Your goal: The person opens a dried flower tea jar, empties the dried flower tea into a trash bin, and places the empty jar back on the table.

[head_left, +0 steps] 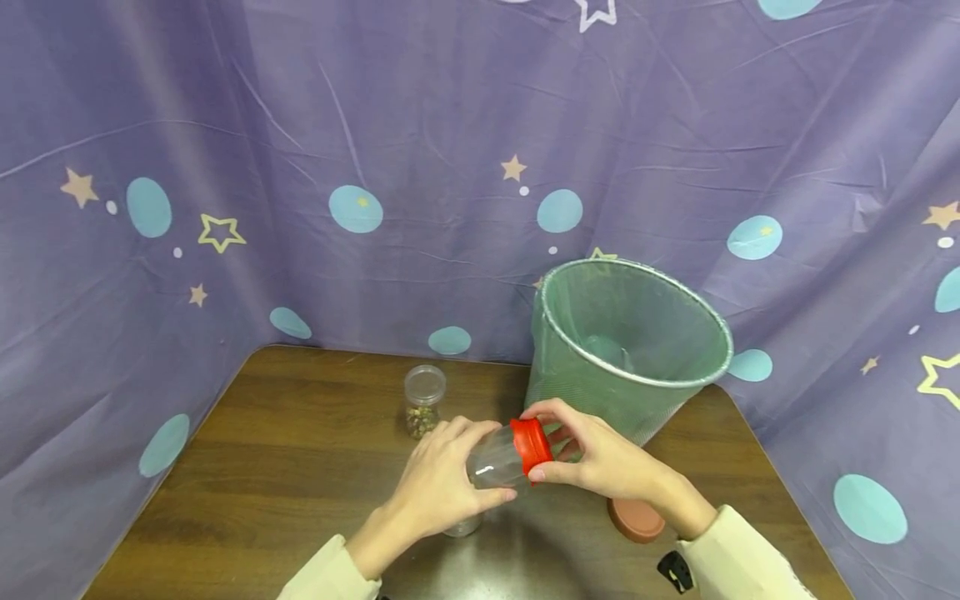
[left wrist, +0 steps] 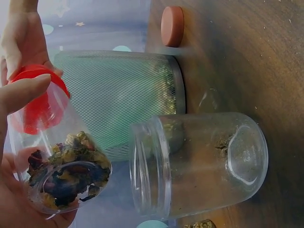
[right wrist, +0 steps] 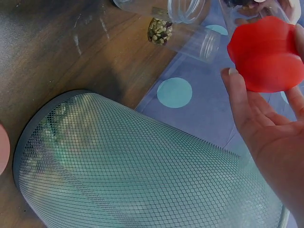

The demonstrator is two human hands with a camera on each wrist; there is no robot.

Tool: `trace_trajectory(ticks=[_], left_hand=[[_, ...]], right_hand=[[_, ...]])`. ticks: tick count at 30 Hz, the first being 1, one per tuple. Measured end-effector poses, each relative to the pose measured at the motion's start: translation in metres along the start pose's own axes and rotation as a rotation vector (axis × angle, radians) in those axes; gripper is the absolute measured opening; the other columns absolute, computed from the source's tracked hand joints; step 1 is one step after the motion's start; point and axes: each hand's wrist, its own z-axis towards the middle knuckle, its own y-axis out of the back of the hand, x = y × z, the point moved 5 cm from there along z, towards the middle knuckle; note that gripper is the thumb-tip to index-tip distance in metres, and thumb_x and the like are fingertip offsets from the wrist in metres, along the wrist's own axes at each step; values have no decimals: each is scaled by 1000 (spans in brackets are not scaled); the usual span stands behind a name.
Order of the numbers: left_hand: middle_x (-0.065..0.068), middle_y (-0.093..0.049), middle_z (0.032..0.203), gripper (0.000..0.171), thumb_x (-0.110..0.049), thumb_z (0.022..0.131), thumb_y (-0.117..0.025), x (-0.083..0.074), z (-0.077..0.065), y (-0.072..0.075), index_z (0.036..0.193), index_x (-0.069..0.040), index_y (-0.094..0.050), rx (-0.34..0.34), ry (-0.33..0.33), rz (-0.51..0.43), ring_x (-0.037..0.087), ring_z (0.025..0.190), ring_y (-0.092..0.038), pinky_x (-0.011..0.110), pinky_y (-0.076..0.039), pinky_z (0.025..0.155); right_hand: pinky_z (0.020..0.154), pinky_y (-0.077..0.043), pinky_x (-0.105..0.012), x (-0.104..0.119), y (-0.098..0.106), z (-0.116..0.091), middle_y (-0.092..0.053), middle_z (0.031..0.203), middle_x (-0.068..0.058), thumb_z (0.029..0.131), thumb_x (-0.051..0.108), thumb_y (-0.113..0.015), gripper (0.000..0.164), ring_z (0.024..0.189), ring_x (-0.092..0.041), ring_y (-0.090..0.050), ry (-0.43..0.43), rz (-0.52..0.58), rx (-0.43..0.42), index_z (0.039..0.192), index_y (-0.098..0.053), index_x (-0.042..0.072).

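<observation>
Tilted above the table, a clear jar (head_left: 493,458) is gripped by my left hand (head_left: 435,487), thumb on one side and fingers on the other. Dried flowers and leaves (left wrist: 71,175) lie inside it, seen in the left wrist view. My right hand (head_left: 611,454) holds the red lid (head_left: 532,448) at the jar's mouth, its fingers and thumb curled about the rim. Whether the lid sits tight I cannot tell. Below the hands stands an open clear jar (left wrist: 213,161) with a few dark crumbs inside, mostly hidden in the head view.
Behind my right hand stands a green mesh bin (head_left: 622,392), lined with a bag and holding some debris. A brownish-pink round lid (head_left: 636,518) lies near my right forearm. Farther back, a small clear jar (head_left: 424,400) has dried bits at its bottom. A patterned purple curtain (head_left: 420,125) surrounds the table.
</observation>
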Motion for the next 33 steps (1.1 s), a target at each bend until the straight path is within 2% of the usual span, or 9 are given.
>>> trace_trajectory(ticks=[7,9,12,14,16,19,23,27,33], left_hand=[[-7,-65,105,75,-54,64,-84,4,1,-1,129,-23,-62,33,49,-75,9,93,-56,33,-47,80],[-6,-66,105,75,-54,65,-84,4,1,-1,128,-23,-63,28,51,-77,9,92,-57,33,-47,80],[-5,-66,104,75,-55,64,-85,3,0,1,128,-23,-63,-9,31,-48,10,91,-57,32,-48,79],[-5,-66,103,77,-56,63,-85,1,-1,2,129,-22,-63,-49,-3,1,11,91,-58,32,-49,79],[-5,-65,103,78,-56,62,-86,-1,-1,3,128,-22,-63,-93,-40,53,13,91,-59,32,-50,78],[-5,-64,103,79,-57,61,-86,-5,-2,3,128,-22,-63,-144,-86,119,15,91,-60,32,-51,77],[-5,-64,103,79,-58,60,-86,-8,-2,2,127,-23,-62,-171,-109,163,15,91,-59,31,-50,76],[-4,-64,102,79,-56,60,-86,-9,-1,1,128,-23,-62,-186,-117,174,16,91,-59,32,-50,76],[-4,-64,101,79,-56,59,-87,-10,0,0,127,-23,-62,-185,-121,180,16,90,-59,33,-50,76]], right_hand=[[88,-57,-31,1,-2,-1,-58,134,-2,85,26,-77,60,116,-25,-63,48,37,13,136,-45,21],[89,-57,-30,2,-2,0,-55,139,-4,86,27,-76,65,121,-28,-61,52,51,20,140,-42,20],[87,-58,-29,2,-2,1,-50,146,-9,87,30,-75,74,125,-33,-59,20,61,17,148,-34,18],[86,-58,-28,1,0,2,-50,146,-12,90,35,-71,73,122,-31,-62,-50,27,-16,150,-32,19],[81,-59,-28,-1,3,4,-55,142,-14,93,41,-66,67,113,-26,-67,-153,-9,-64,149,-36,20],[70,-59,-30,-6,5,6,-66,128,-14,94,49,-60,57,89,-18,-72,-320,-20,-140,142,-45,21],[56,-58,-33,-9,5,9,-74,98,-11,94,55,-57,56,63,-17,-68,-441,39,-191,134,-54,16],[52,-57,-34,-10,1,10,-69,71,-7,94,57,-54,57,53,-21,-66,-472,112,-152,130,-57,12],[54,-59,-39,-9,-3,9,-70,74,-8,97,47,-56,53,53,-22,-67,-409,222,-82,128,-58,4]])
